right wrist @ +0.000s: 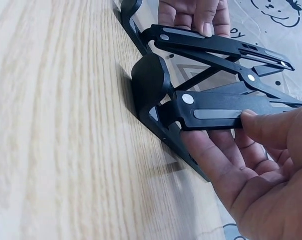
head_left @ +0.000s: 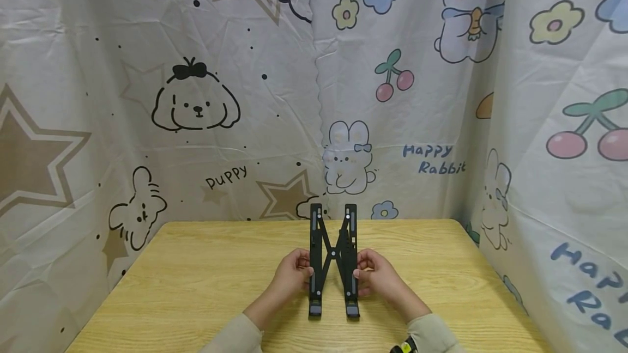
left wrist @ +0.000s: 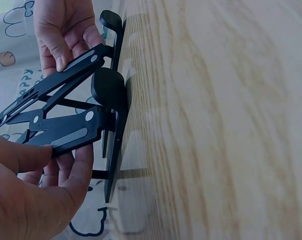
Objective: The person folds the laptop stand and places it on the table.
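A black folding laptop stand (head_left: 333,254) stands on the wooden table, its two long arms joined by an X-shaped cross brace. Grey pads line the arms, and hooked stops rise at the near ends. My left hand (head_left: 295,270) pinches the left arm, thumb on top and fingers underneath, as the left wrist view shows. On the other side my right hand (head_left: 376,272) grips the right arm the same way; in the right wrist view its thumb lies by the grey pad (right wrist: 218,114). The stand's lower bars (left wrist: 111,185) rest along the tabletop.
The light wooden table (head_left: 206,277) spreads out on both sides of the stand. Printed cloth curtains (head_left: 275,97) hang behind it and at left and right. A dark wristband with a yellow patch (head_left: 405,346) shows by the right sleeve.
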Demonstrator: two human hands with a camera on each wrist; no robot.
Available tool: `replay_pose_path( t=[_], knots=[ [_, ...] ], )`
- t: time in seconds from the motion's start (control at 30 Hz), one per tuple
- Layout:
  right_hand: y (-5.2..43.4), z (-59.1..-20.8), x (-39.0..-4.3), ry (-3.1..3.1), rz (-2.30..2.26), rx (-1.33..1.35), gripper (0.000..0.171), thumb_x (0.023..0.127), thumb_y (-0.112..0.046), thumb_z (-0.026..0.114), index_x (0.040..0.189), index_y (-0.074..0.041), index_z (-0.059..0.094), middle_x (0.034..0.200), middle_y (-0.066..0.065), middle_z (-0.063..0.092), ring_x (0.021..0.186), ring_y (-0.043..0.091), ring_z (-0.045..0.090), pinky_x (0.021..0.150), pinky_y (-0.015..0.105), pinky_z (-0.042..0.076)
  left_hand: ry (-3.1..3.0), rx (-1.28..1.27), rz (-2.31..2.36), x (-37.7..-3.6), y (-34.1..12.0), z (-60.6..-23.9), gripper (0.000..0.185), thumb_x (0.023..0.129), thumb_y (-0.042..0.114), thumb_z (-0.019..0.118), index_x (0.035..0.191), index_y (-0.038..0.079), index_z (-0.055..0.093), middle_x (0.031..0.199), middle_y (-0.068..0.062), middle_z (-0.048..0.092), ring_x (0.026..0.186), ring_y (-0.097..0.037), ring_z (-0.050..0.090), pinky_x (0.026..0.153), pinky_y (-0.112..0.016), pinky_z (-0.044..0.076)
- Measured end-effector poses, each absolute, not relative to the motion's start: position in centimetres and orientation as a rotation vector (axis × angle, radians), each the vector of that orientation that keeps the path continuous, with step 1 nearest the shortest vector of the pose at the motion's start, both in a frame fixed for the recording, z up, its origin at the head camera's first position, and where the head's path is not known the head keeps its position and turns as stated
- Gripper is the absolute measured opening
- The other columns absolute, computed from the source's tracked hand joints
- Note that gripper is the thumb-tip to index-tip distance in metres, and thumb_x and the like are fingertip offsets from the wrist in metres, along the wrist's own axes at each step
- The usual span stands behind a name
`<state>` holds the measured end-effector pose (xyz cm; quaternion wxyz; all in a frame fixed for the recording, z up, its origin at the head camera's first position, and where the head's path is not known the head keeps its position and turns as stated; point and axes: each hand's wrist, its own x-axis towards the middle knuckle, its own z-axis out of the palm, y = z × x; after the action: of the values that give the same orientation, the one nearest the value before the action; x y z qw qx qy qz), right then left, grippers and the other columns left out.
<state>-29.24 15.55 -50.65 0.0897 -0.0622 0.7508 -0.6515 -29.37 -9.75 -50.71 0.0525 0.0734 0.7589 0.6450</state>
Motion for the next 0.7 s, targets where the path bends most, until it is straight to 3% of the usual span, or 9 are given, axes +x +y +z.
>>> replay_pose_path(
  t=[0.37,0.7],
  knots=[
    [16.0,-50.63,-29.37,2.222,-1.929,-0.202,0.027,0.096,0.005,0.064,0.12,0.005,0.053,0.099,0.013,0.059,0.081,0.025,0.069,0.07,0.05,0.062,2.32,0.21,1.981,-28.72,-9.92,-50.3,0.025,0.097,-0.006,0.061,0.121,-0.003,0.06,0.105,-0.014,0.059,0.086,-0.021,0.063,0.071,-0.041,0.062],
    [15.62,-51.0,-29.4,2.213,-1.959,-0.233,0.026,0.097,0.007,0.061,0.122,0.002,0.053,0.099,0.015,0.06,0.079,0.025,0.069,0.065,0.05,0.062,2.277,0.254,1.988,-28.76,-9.83,-50.22,0.026,0.096,-0.007,0.061,0.122,-0.003,0.059,0.106,-0.015,0.057,0.086,-0.021,0.061,0.069,-0.042,0.062]
  ],
)
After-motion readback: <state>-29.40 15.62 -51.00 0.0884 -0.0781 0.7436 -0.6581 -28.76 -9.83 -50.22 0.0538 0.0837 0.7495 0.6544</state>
